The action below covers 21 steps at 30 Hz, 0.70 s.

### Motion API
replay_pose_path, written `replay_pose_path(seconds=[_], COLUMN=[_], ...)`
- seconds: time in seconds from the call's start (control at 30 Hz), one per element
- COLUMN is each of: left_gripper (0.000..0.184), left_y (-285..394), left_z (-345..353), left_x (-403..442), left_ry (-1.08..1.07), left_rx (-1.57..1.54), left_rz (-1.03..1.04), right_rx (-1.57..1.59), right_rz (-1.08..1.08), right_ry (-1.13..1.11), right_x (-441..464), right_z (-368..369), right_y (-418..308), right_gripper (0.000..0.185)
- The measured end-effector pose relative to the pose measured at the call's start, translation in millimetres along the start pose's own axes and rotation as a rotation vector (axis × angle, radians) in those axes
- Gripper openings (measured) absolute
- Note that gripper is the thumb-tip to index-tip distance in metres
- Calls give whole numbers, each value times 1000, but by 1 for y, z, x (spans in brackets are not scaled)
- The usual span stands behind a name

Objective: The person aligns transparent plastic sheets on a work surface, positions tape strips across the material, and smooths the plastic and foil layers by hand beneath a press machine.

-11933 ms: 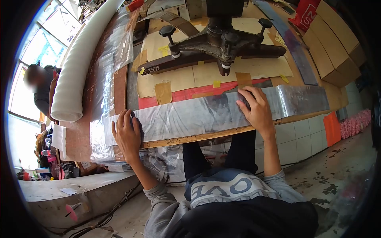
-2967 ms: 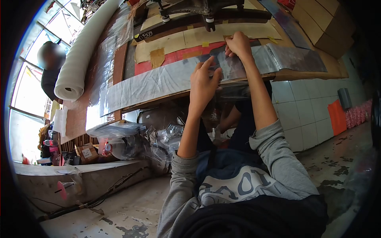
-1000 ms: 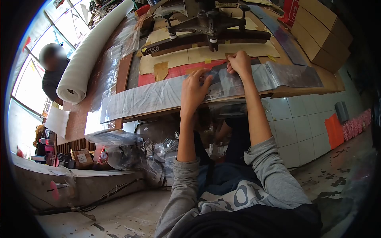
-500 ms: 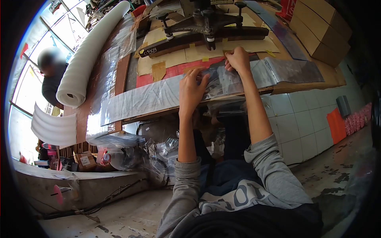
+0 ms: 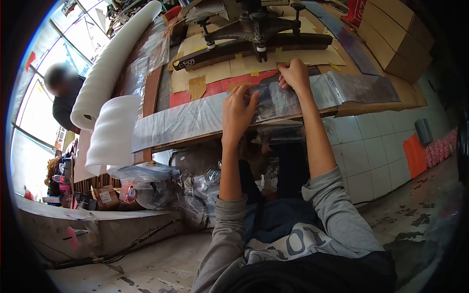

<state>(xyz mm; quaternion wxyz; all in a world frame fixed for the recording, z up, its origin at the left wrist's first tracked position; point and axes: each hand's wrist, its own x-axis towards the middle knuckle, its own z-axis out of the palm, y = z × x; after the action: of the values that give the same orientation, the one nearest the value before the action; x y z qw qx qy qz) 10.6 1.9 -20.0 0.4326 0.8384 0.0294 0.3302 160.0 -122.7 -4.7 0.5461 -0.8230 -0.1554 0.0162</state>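
A long strip of clear plastic film [image 5: 185, 117] lies along the near edge of the worktable. My left hand [image 5: 238, 110] rests at its middle, fingers bent and thumb held apart, touching the film. To the right, my right hand [image 5: 294, 77] is closed, thumb and fingers pinched at the film's far edge; the pinched part is mostly hidden. Between both hands, a crumpled, shiny clear piece [image 5: 273, 100] lies over the strip. Just beyond are a red sheet [image 5: 215, 89] and tan card [image 5: 197, 88].
A black press bar [image 5: 254, 52] spans the table ahead of my hands. On the left stand a white foam roll [image 5: 115, 63] and a loose foam piece [image 5: 115, 129]. Cardboard boxes [image 5: 395, 39] sit back right. Another person [image 5: 68, 97] is at far left.
The white foam piece at the left has swung up and right over the table corner, now covering the strip's left end. My hands have barely moved.
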Motion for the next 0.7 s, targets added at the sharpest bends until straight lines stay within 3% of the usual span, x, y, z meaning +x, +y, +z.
replay_pose_path(seconds=[0.7], left_gripper=[24], left_y=[-6], left_z=[0], left_x=[-1], left_ry=[8], left_rx=[96], left_rz=[78], right_rx=[-43], right_rz=[-80], right_ry=[160], right_x=[-12], right_z=[3], right_y=[-2], right_gripper=[12])
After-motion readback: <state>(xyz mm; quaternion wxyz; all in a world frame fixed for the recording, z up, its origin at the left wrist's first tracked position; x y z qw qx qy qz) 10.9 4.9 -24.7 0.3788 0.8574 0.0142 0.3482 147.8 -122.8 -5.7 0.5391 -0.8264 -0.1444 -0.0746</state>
